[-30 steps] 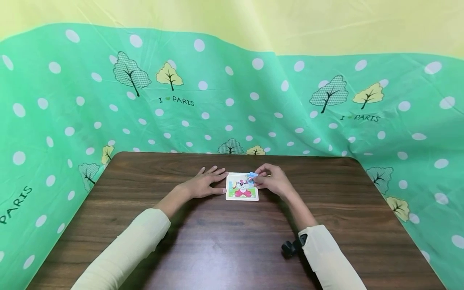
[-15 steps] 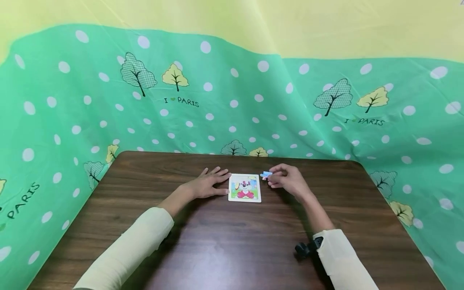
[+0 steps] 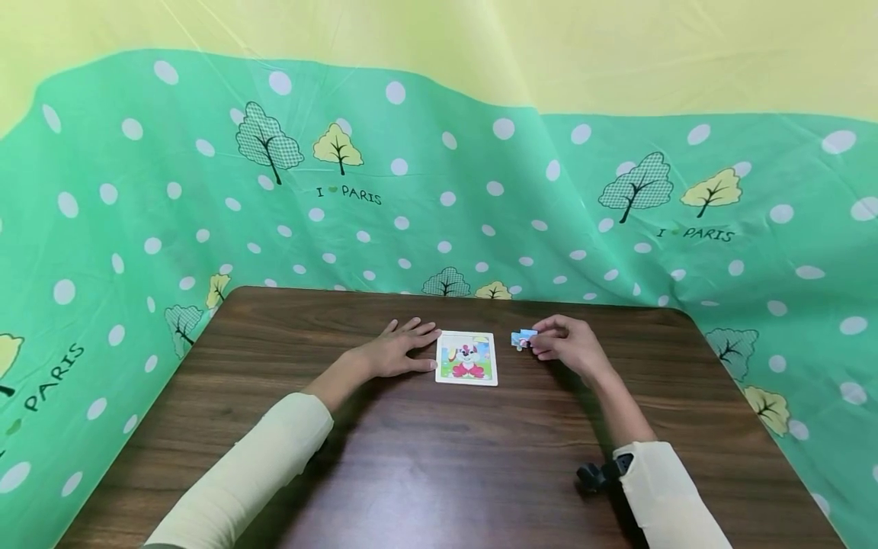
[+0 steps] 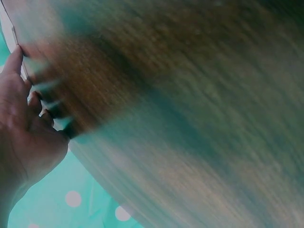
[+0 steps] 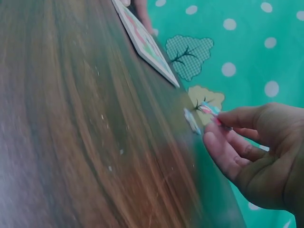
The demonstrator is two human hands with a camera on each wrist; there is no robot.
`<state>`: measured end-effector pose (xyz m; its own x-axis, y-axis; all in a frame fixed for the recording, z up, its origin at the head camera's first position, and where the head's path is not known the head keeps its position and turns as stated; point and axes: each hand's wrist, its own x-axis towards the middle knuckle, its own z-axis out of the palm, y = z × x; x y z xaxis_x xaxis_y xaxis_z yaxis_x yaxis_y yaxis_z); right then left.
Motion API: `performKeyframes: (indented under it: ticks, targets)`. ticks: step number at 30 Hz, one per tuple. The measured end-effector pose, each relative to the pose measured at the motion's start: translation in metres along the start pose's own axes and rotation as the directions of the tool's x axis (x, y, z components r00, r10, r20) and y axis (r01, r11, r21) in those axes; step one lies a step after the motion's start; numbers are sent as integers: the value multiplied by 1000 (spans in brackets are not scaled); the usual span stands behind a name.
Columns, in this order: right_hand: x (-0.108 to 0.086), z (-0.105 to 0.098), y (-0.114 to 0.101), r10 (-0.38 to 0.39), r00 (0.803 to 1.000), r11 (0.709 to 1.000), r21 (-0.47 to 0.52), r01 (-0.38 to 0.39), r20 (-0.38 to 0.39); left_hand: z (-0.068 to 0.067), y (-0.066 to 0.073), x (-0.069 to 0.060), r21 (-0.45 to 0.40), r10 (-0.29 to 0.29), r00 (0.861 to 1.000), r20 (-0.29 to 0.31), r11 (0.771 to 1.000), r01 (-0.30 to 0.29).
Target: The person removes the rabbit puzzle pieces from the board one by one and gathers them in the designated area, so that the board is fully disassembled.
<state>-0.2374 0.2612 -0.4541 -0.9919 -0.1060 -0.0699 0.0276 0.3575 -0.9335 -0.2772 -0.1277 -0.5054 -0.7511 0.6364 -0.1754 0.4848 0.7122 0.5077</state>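
Note:
A square picture puzzle in a white frame [image 3: 466, 383] lies on the table, showing a white and red cartoon animal. At its left edge, my left hand [image 3: 391, 355] has spread fingers, with the fingertips and thumb touching the frame. To the right of the frame, my right hand [image 3: 571, 347] pinches a small blue and pink puzzle piece [image 3: 523, 338] between thumb and fingers. In the right wrist view the pinched piece [image 5: 209, 109] is just above the table; a pale shape [image 5: 192, 121] beside it is a second piece or a reflection, I cannot tell which.
The brown wooden table [image 3: 411, 450] has its far edge against a green dotted curtain [image 3: 411, 191]. A black wrist device [image 3: 604, 473] is strapped at my right sleeve. The left wrist view shows mostly blurred, reflective tabletop.
My right hand has moved right, from the frame's upper right corner to beside it, with the blue piece in its fingers. My left hand still touches the frame's left edge.

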Motion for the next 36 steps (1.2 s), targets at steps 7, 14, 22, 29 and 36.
performKeyframes:
  ticks: [7,14,22,29,36]
  targets:
    - [0,-15,9,12,1000,999,-46,-13,-22,1,-2,2,0,7,1000,-1,1000,-7]
    - [0,-26,18,59,995,980,-185,-74,-83,4,-7,5,-3,14,1000,0,1000,-14]
    - [4,-26,26,51,992,940,-330,-87,-118,2,-2,1,-19,12,1000,-1,1000,-12]
    - [7,-27,29,83,992,931,-348,-110,-93,-2,6,-4,-41,-1,1000,2,999,1]
    - [9,-26,29,92,991,935,-335,-119,-96,-1,2,-1,-23,-2,1000,-1,1000,2]
